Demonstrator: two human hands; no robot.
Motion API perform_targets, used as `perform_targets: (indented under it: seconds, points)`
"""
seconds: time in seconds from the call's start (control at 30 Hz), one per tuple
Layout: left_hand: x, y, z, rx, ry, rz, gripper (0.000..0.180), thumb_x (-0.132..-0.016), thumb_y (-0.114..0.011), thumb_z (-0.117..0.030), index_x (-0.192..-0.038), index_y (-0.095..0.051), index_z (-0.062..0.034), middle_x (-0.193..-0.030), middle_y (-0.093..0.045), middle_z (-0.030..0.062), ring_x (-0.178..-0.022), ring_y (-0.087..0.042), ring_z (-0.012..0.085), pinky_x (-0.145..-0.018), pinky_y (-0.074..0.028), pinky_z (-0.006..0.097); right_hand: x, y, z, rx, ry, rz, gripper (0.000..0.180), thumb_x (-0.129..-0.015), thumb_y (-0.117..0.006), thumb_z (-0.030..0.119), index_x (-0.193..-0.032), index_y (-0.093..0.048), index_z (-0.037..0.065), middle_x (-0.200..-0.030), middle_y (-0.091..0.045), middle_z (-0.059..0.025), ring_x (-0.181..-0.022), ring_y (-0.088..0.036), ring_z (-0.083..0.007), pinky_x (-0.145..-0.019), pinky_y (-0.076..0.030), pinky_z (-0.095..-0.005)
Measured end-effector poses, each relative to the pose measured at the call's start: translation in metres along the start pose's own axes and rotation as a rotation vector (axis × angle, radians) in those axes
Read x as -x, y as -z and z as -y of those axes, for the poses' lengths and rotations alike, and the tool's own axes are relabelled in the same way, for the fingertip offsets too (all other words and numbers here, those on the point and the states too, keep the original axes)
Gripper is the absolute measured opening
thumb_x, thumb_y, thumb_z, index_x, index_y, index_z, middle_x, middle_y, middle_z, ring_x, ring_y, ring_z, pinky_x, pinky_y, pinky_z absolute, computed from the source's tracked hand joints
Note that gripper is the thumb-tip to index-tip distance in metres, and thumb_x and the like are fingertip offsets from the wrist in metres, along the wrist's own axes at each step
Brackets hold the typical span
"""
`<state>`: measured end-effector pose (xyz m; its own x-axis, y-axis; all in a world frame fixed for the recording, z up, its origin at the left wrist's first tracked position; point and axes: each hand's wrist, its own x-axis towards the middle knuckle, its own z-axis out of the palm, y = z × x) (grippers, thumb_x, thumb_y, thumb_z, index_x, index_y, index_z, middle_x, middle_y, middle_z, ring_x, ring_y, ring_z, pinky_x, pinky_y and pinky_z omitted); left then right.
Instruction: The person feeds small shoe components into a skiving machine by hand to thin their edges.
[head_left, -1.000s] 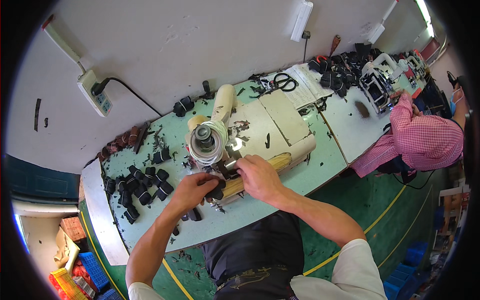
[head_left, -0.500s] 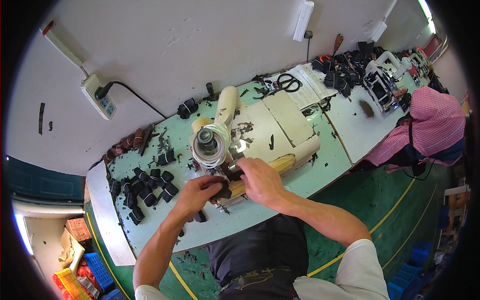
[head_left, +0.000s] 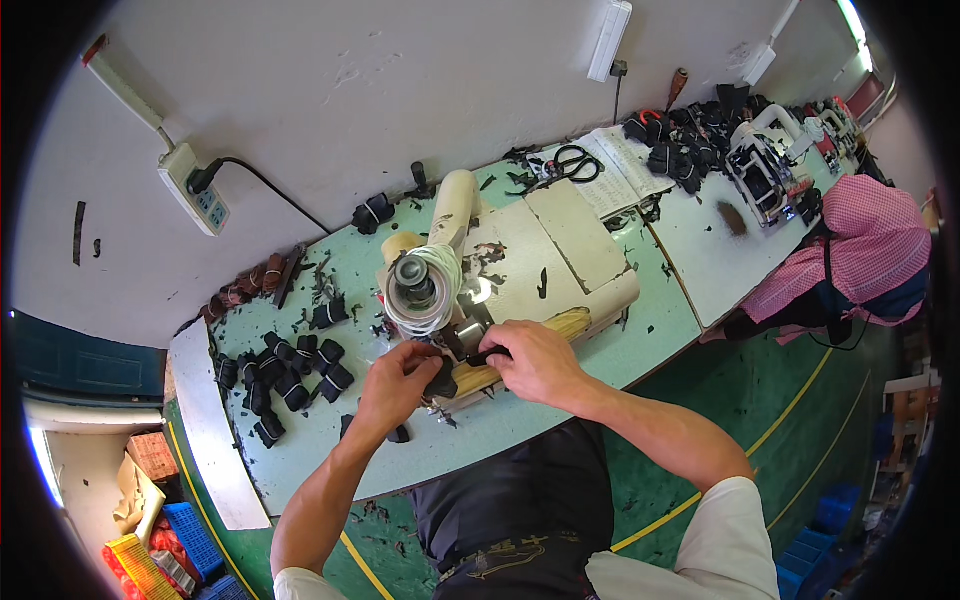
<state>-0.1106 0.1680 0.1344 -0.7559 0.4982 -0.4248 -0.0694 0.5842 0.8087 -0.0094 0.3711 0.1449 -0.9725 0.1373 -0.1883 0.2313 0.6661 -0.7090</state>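
Note:
A cream-coloured machine with a lamp-like round head and a coil of white cord around it sits on the pale green table. At its front edge, my left hand is closed, thumb and fingers pinching a small dark stack of leather-like pieces. My right hand is closed on a black strip beside the machine's metal working part. A worn yellowish pad runs along the machine's front under both hands. The strip's far end is partly hidden.
Several tied black bundles lie on the left of the table. Brown bundles rest against the wall. Black scissors and papers lie behind the machine. Another person in a pink checked covering is at the right beside another machine.
My right hand has shifted slightly right and away from the working part, and the black strip in its fingers now shows. My left hand stays near the same place, turned a little.

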Motion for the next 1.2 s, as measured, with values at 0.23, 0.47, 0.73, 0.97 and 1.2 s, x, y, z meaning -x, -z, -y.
perform_targets:
  seconds: [0.23,0.47,0.73,0.97,1.2]
  points:
    - [-0.001,-0.002,0.005,0.001,0.01,-0.035,0.027,-0.088,-0.072,-0.019,-0.107,-0.069,0.0,-0.095,-0.077,0.0112,-0.08,-0.071,0.0137,-0.071,-0.054,0.029,-0.001,-0.003,-0.006,0.033,0.053,-0.019,0.014,-0.085,-0.068,0.011,-0.098,-0.069,0.005,-0.097,-0.067,-0.0129,-0.097,-0.062,-0.036,-0.084,-0.049,-0.0454]
    - [-0.003,-0.023,0.001,-0.155,-0.134,-0.153,0.024,-0.088,-0.072,-0.015,-0.104,-0.067,0.0009,-0.088,-0.075,0.0106,-0.077,-0.066,0.0111,-0.071,-0.052,0.029,-0.004,-0.016,-0.001,0.09,0.159,-0.187,0.014,-0.082,-0.069,0.008,-0.096,-0.068,0.006,-0.099,-0.064,-0.0099,-0.096,-0.06,-0.0331,-0.084,-0.048,-0.0452]
    - [0.021,0.019,0.004,0.282,0.03,0.212,0.036,-0.093,-0.065,-0.007,-0.127,-0.061,0.0066,-0.109,-0.071,0.0101,-0.088,-0.068,0.0145,-0.082,-0.056,0.028,0.016,-0.013,-0.01,0.093,0.296,-0.371,0.021,-0.075,-0.069,-0.004,-0.095,-0.067,0.004,-0.086,-0.064,-0.0087,-0.085,-0.062,-0.03,-0.074,-0.051,-0.0435]
    - [0.011,0.017,0.009,0.099,0.18,0.166,0.03,-0.091,-0.071,-0.018,-0.11,-0.07,0.0049,-0.084,-0.07,0.0059,-0.068,-0.061,0.0094,-0.063,-0.049,0.025,0.011,-0.016,-0.016,0.005,0.281,-0.299,0.019,-0.08,-0.067,-0.003,-0.097,-0.067,0.006,-0.092,-0.064,-0.0089,-0.089,-0.062,-0.0308,-0.077,-0.052,-0.0408]
    - [-0.004,-0.002,-0.003,-0.18,0.04,0.027,0.033,-0.087,-0.073,-0.03,-0.099,-0.074,0.0007,-0.074,-0.071,0.0104,-0.063,-0.064,0.0129,-0.061,-0.05,0.033,0.001,-0.012,-0.009,-0.036,0.226,-0.187,0.018,-0.082,-0.066,0.002,-0.099,-0.066,0.006,-0.098,-0.063,-0.0111,-0.097,-0.06,-0.0331,-0.082,-0.048,-0.0434]
